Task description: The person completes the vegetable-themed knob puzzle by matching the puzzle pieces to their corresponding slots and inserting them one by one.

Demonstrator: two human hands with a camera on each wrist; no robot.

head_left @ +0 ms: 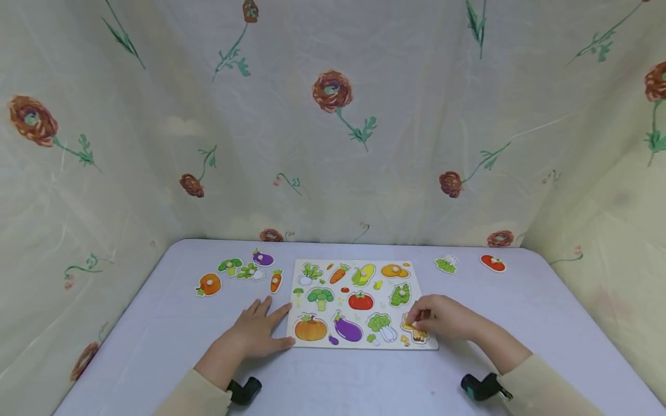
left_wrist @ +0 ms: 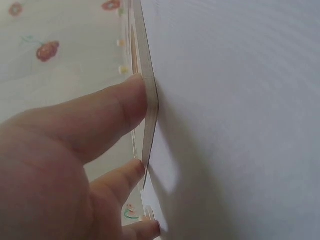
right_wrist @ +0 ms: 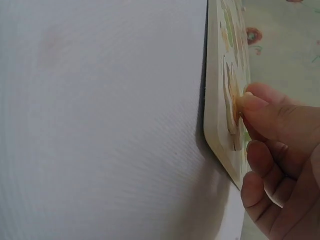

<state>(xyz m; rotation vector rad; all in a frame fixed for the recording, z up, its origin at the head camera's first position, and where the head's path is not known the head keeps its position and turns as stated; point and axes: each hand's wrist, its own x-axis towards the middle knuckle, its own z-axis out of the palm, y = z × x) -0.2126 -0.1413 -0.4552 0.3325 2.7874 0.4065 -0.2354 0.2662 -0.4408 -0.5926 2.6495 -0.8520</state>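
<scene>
A white puzzle board (head_left: pixel 346 346) with vegetable pictures lies on the table. At its lower right corner my right hand (head_left: pixel 447 318) pinches the small knob of a yellow mushroom-like piece (head_left: pixel 419 337) between thumb and finger. In the right wrist view that piece (right_wrist: pixel 230 107) sits slightly tilted at the board's surface, and the other fingers curl loosely below. On the left side, my left hand (head_left: pixel 255 332) is spread flat-fingered, its thumb and index finger touching the board's left edge. The left wrist view shows the thumb (left_wrist: pixel 117 102) against the board's side.
Left of the board lie loose pieces: a pumpkin (head_left: pixel 209 285), a broccoli (head_left: pixel 229 266), an eggplant (head_left: pixel 263 259), a leafy green vegetable (head_left: pixel 247 271) and a carrot (head_left: pixel 276 281). Beyond its right side are a green-and-white piece (head_left: pixel 446 266) and a tomato (head_left: pixel 492 264). Floral curtains enclose the table.
</scene>
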